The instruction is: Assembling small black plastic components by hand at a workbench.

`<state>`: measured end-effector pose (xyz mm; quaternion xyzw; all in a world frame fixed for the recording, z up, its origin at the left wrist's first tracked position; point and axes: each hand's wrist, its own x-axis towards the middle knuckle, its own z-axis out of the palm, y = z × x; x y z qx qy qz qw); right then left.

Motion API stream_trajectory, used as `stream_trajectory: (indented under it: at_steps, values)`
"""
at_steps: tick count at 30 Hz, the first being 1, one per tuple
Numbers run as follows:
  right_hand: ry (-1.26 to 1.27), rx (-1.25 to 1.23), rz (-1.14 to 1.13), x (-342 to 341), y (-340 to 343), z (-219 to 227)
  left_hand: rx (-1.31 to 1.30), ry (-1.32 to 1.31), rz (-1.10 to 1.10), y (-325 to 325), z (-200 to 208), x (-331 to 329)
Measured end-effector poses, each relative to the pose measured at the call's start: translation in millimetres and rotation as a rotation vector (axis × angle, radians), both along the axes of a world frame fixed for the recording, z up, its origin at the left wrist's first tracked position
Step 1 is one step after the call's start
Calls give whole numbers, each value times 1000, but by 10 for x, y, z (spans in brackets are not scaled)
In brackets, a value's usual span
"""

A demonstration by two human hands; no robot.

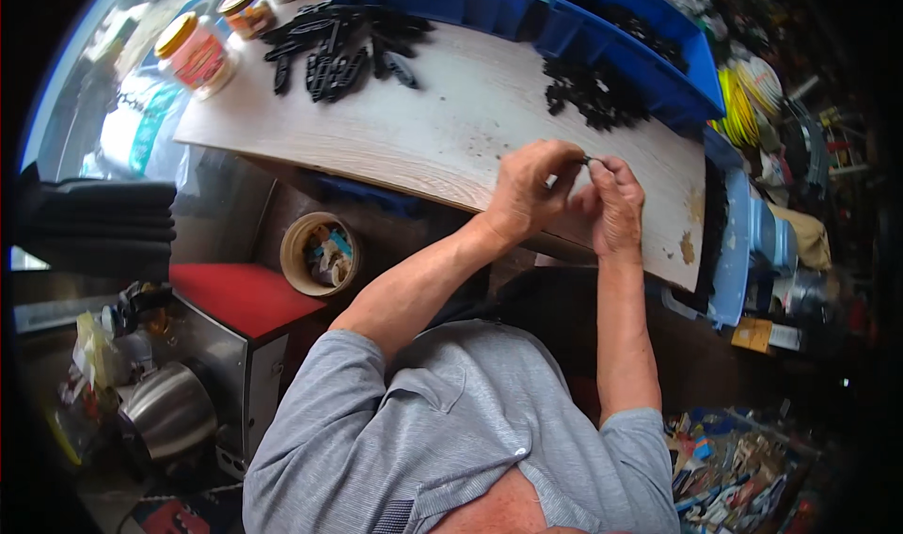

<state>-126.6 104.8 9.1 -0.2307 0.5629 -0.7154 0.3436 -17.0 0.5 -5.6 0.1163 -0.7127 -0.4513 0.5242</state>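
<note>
I've got the left hand (pixel 531 194) and right hand (pixel 616 205) together near the table's (pixel 470 73) front edge, both pinching one small dark piece (pixel 588 160), likely for steadiness. Black bits (pixel 597 94) sit toward the far right corner, probably for easy reach.

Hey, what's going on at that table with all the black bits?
Someone in a grey shirt holds a tiny dark piece between left hand and right hand, at the table. It's too small to tell what it is. Long black parts lie piled toward the table's far left; small black parts lie heaped toward the right, in front of a blue bin.
</note>
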Motion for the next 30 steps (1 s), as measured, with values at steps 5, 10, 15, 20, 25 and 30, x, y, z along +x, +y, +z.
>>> stream_trajectory:
  at_steps: [5,10,15,20,25,30]
  values:
    - [71,-47,-3,-58,24,-103,13,-93,-35,-59,52,171]
    - [-34,-72,17,-16,40,-41,-471,-381,533,-870,15,599]
    - [-34,-72,8,-12,29,-43,-640,-781,548,-1443,-100,816]
    - [-56,-82,-22,12,29,-29,-704,-669,197,-1251,-112,748]
    - [-39,-71,-15,12,31,-33,-695,-645,101,-1123,-41,726]
    - [-74,-117,-12,38,15,-17,-420,-560,538,-1163,-25,698]
